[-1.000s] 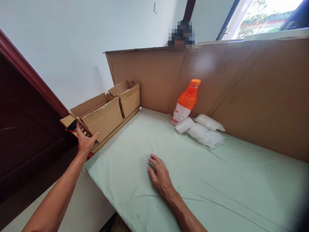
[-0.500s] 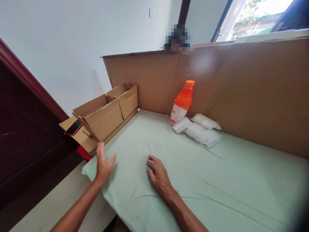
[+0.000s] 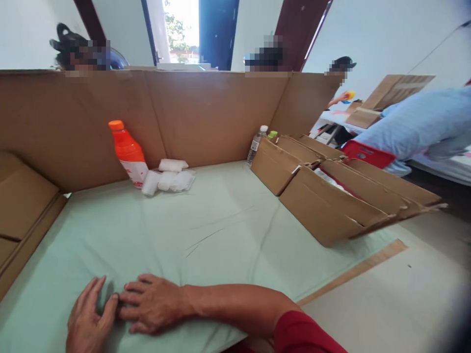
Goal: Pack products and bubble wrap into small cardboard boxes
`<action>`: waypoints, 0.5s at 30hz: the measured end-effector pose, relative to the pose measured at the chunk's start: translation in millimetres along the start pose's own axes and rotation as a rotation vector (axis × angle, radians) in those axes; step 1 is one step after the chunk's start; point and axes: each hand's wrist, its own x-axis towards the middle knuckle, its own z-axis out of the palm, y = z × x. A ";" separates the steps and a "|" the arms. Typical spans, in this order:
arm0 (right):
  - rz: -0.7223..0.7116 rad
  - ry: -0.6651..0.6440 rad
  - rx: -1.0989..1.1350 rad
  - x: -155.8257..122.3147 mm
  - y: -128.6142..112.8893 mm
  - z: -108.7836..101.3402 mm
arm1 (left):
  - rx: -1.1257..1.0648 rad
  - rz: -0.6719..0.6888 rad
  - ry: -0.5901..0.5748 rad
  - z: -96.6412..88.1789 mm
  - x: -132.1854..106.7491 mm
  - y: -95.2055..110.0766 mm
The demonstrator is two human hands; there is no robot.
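My left hand point(image 3: 90, 316) is over the near left of the green-covered table point(image 3: 221, 220), thumb apart from the other fingers and nothing in it. Beside it, my right hand point(image 3: 152, 304) lies palm down with its fingers spread, also holding nothing. Its fingertips come close to the left thumb; whether they touch I cannot tell. Farther back, an orange bottle point(image 3: 128, 152) with a white label leans by the cardboard wall. Several white wrapped packets point(image 3: 171, 179) lie at its foot.
A cardboard partition point(image 3: 217, 113) closes off the far side. Divided cardboard boxes point(image 3: 320, 201) stand on the right, with a clear bottle point(image 3: 255, 144) behind them. Another cardboard box point(image 3: 25, 206) is at the left edge. People are beyond the partition and at the right.
The view has swung to the right, bringing the right-hand boxes into sight. My hands have come close together, and my right forearm now lies across the near table.
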 end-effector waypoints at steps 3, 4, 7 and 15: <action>-0.042 -0.006 0.028 -35.4 -22.0 -11.9 | 0.073 0.096 -0.045 19.1 17.9 41.9; -0.059 -0.009 0.047 -46.5 -28.0 -15.4 | 0.099 0.131 -0.053 26.9 24.5 58.7; -0.119 -0.008 0.164 -80.9 -36.1 -29.3 | 0.165 0.240 -0.148 50.4 40.2 111.4; 0.728 0.398 -0.078 -230.0 59.9 -146.3 | -0.057 0.654 -0.624 68.8 -3.4 229.3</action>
